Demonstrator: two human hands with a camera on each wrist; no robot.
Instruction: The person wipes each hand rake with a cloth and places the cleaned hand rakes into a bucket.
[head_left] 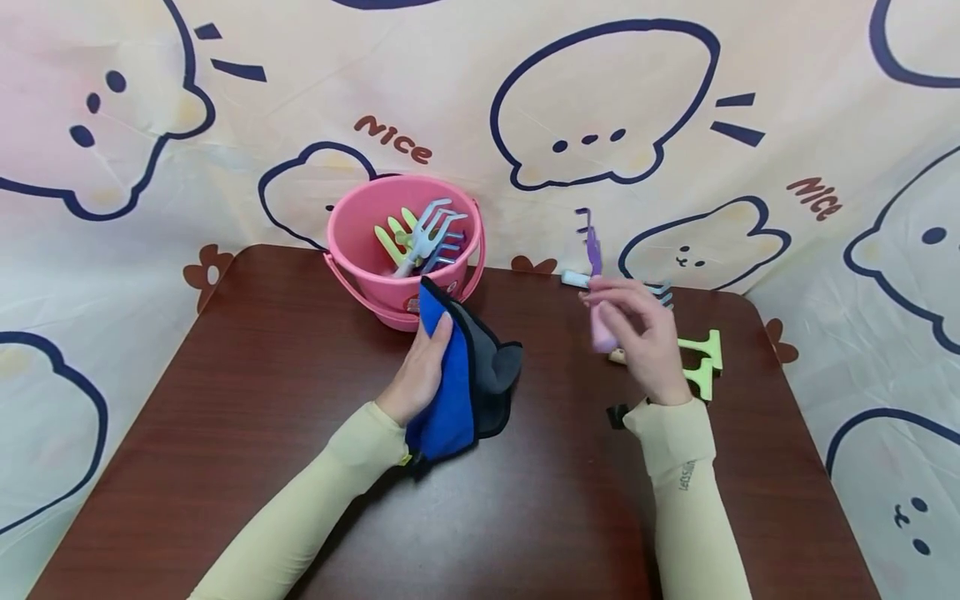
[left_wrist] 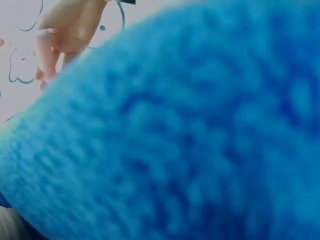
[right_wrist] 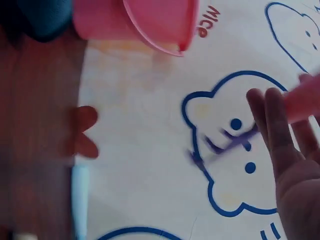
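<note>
My left hand [head_left: 416,371] grips a folded blue and grey cloth [head_left: 447,400] with black edging, thumb on its blue face. Blurred blue cloth [left_wrist: 175,130] fills most of the left wrist view. Over the table's right side, my right hand [head_left: 647,337] holds a small toy rake [head_left: 592,252] by its pink handle, purple tines upward. The right wrist view shows the fingers [right_wrist: 280,125] around the handle and the purple tines blurred. A pink bucket [head_left: 360,260] stands at the back, with green and light blue toy garden tools [head_left: 426,237] inside.
On the dark wooden table [head_left: 247,400], green tool heads [head_left: 703,379] lie right of my right hand. Light blue tines [head_left: 662,293] and a light blue handle [head_left: 575,279] show behind it. A small black piece [head_left: 617,416] lies near the right cuff. A patterned sheet [head_left: 450,75] hangs behind.
</note>
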